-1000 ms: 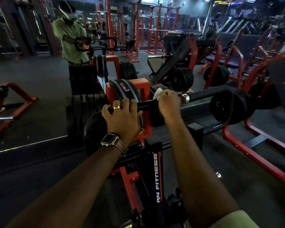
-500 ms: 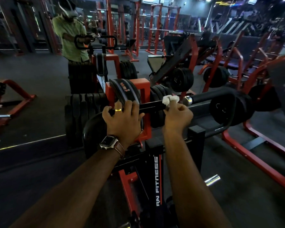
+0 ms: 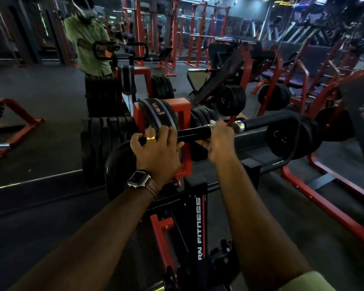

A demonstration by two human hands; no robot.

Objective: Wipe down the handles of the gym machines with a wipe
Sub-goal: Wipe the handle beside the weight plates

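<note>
A black handle bar [image 3: 192, 133] of a red and black machine runs across the middle of the view, ending in a chrome cap [image 3: 239, 126]. My left hand [image 3: 158, 150], with a gold ring and a watch, grips the bar's left part. My right hand [image 3: 218, 141] is wrapped round the bar just left of the chrome cap. A white wipe [image 3: 212, 122] peeks out above its fingers; most of it is hidden inside the hand.
A mirror ahead reflects a person in a green shirt [image 3: 88, 38] at the same machine. Black weight plates [image 3: 105, 141] stand stacked on the left, another plate [image 3: 282, 139] on the right. Red machine frames [image 3: 334, 215] cross the dark floor.
My right hand has rolled over the bar with the wipe, which now shows less. The left hand has kept its grip.
</note>
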